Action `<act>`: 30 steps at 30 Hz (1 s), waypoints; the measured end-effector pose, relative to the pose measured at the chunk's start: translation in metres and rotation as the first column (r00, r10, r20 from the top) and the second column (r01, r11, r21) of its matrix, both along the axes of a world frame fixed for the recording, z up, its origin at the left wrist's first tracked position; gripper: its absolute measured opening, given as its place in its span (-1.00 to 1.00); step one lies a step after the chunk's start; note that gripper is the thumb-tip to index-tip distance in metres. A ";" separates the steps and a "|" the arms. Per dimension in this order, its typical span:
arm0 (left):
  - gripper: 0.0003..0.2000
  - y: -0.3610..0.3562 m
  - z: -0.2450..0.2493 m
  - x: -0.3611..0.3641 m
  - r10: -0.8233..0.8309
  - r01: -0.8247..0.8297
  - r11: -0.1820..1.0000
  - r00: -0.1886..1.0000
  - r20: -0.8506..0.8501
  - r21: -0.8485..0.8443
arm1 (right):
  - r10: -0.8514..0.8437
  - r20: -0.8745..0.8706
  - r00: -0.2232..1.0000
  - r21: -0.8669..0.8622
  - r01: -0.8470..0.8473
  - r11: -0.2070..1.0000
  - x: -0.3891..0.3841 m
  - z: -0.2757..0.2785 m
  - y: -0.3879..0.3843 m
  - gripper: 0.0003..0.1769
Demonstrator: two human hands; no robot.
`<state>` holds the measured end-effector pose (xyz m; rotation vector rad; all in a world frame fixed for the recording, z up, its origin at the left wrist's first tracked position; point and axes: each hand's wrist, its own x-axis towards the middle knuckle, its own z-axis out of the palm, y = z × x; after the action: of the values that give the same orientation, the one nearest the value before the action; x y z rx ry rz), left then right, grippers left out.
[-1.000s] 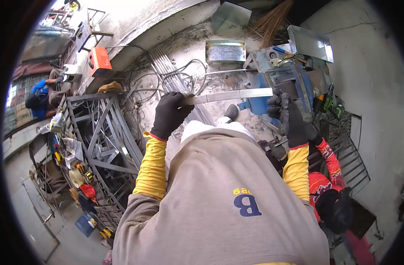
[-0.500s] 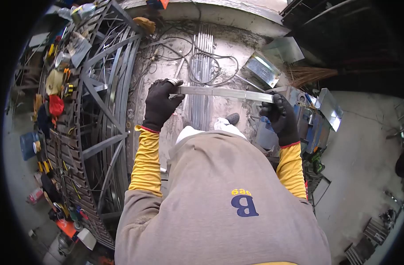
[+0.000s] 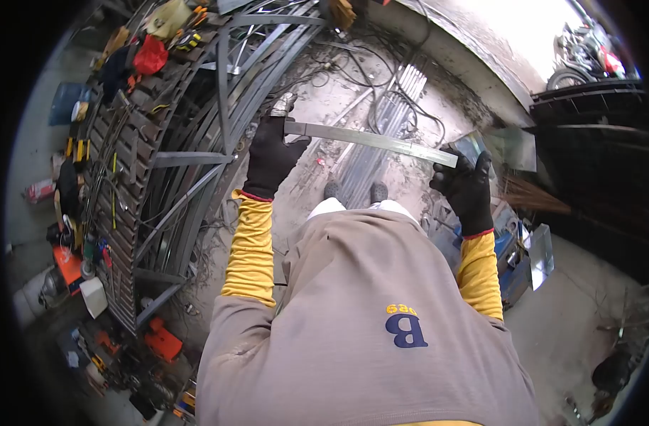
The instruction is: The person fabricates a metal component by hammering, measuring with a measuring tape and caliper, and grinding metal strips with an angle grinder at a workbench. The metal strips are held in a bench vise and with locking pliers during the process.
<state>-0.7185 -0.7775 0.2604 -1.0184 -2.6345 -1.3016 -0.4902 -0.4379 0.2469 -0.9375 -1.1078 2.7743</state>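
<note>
Above the floor (image 3: 302,186) and its long metal bars (image 3: 369,170), a metal strip (image 3: 374,141) is being held across, already lifted clear but not set down or joined to anything. Its ends are being pinched by left hand (image 3: 273,156) and right hand (image 3: 468,195), fingers drawn narrow

The shirt (image 3: 360,284) hides most of the legs (image 3: 328,206); the lower-left tools (image 3: 97,358) are too blurred to tell apart.
</note>
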 end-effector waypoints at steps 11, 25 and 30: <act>-0.12 -0.015 0.005 0.055 0.430 -0.437 0.890 0.900 -0.074 -0.134 | 0.367 -0.140 0.920 -0.133 -0.384 0.913 -0.090 -0.019 0.040 -0.11; -0.57 -0.093 0.001 0.113 0.435 -0.296 0.764 0.892 0.121 -0.573 | 0.688 0.078 0.721 0.050 -0.692 0.720 -0.176 -0.050 -0.031 -0.60; -0.67 -0.150 -0.073 0.162 0.436 -0.351 0.900 0.726 0.532 -0.259 | 0.853 0.203 0.481 0.369 -0.844 0.388 -0.197 -0.019 -0.151 -0.51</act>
<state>-0.5562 -0.9279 0.1869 0.0089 -3.1548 -1.5072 -0.6868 -0.5887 0.2276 -0.2504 -2.7018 2.8272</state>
